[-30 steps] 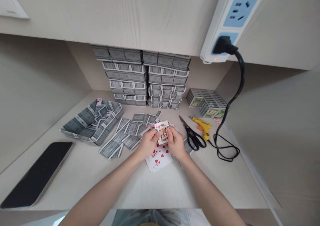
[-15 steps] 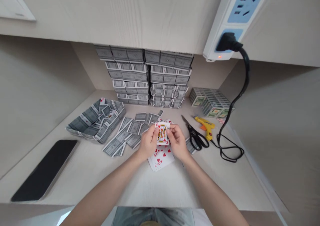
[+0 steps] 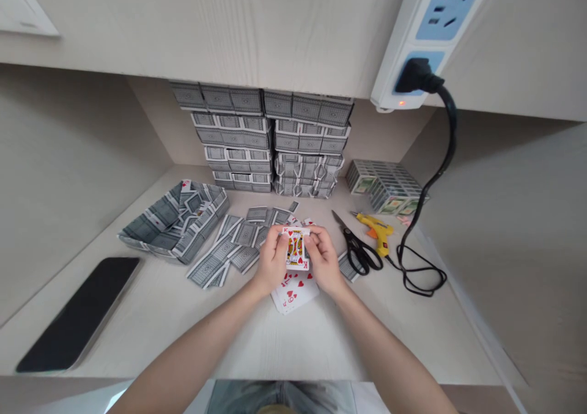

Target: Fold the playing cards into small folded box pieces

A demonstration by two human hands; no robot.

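Card in our hands: we have the king of hearts (image 3: 296, 249) face up, squarer to us than a second ago, when it tilted; its lower corner K now shows too.
What that means: we judge that the handling of this card is under way, since it is neither folded nor set down.
Left hand: our left hand (image 3: 272, 261) pinches the card's left edge, thumb on the face.
Right hand: our right hand (image 3: 323, 261) grips the opposite edge the same way; whether more cards sit behind, we cannot tell.
Where the card lies: it is between both hands, touching each, above the face-up hearts cards (image 3: 298, 293).
Left of our hands: grey-backed cards (image 3: 211, 261) lie scattered, with a card-built tray (image 3: 192, 249) beyond them.
Right of our hands: black-handled scissors (image 3: 360, 252) lie near, the yellow glue gun (image 3: 380, 233) just beside them.
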